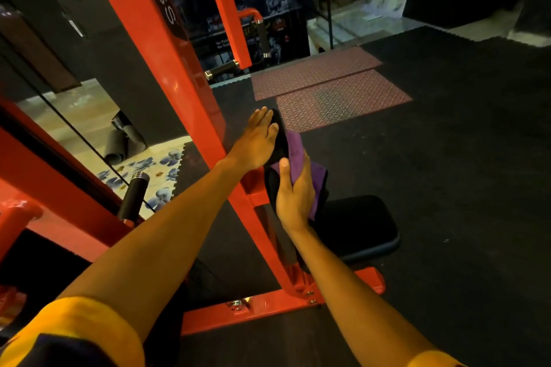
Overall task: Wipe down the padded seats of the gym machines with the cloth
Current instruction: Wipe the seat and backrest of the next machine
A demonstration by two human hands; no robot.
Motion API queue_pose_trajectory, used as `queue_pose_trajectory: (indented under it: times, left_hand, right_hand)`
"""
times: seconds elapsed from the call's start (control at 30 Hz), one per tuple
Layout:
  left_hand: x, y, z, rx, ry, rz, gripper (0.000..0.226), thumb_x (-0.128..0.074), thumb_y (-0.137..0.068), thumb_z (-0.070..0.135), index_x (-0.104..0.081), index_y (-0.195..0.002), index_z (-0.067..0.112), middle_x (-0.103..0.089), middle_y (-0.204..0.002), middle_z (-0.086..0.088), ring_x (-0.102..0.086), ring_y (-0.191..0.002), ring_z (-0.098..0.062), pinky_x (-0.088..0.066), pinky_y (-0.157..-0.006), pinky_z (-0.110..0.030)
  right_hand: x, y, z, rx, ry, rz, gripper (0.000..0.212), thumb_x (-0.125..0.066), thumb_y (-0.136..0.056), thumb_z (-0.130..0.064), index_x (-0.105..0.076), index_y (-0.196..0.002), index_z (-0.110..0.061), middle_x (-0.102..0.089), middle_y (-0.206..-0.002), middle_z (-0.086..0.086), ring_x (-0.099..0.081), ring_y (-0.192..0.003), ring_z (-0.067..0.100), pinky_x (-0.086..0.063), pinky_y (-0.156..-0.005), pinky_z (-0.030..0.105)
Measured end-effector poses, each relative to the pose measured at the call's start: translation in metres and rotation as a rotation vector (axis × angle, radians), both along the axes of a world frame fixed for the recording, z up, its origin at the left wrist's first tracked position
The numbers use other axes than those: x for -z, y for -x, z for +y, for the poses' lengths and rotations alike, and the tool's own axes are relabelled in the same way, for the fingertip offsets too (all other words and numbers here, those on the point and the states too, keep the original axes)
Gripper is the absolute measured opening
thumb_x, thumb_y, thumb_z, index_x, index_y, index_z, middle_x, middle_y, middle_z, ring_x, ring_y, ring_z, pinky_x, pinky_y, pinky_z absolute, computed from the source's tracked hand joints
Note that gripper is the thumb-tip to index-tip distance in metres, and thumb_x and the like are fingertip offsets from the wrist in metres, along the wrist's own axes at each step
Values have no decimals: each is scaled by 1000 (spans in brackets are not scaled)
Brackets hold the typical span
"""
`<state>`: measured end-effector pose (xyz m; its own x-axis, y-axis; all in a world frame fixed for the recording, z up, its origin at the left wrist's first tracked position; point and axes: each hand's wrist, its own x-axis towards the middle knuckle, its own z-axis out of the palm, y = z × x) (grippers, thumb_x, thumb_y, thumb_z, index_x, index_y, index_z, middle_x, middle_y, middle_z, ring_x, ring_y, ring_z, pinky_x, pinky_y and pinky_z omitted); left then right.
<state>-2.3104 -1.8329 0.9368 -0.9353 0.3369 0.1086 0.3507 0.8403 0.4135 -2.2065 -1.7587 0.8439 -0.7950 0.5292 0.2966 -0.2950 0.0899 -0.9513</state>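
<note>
A black padded back rest point(279, 140) stands upright on a red gym machine point(167, 48). My left hand point(258, 140) lies flat with straight fingers against the top of that pad, steadying it. A purple cloth point(293, 149) is pressed to the pad's right face under my right hand point(293, 191), whose thumb wraps over the pad's edge and whose fingers lie on the cloth. Below and to the right sits the black padded seat point(360, 226) of the same machine.
Red frame beams rise at left and run along the floor point(268, 304). Black rubber flooring point(447, 173) spreads to the right, with two red patterned mats point(343, 98) beyond the pad. Black handle grips point(135, 194) stick out at the left. A rolled mat lies on a patterned floor at left.
</note>
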Motion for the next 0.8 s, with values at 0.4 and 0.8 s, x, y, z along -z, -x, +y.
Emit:
queue_pose_trajectory:
  times: [0.4,0.8]
  left_hand:
    - [3,-2,0,-24,-16,51,52,-28,-112,27,-21,-159,7,-10,-169,-6,0,-156,-17,3,-120,-21]
    - [3,-1,9,-92,-4,136,49,-34,-111,19,-29,-156,4,-18,-167,-9,-8,-156,-19,3,-117,-14]
  right_hand:
    - [17,53,48,-401,471,-330,36,-39,-110,-40,-63,-125,-19,-68,-128,15,-67,-103,20,-56,-89,26]
    - [53,46,50,-524,325,-401,70,-43,-86,-83,-71,-114,-25,-69,-125,7,-59,-124,25,-43,-111,34]
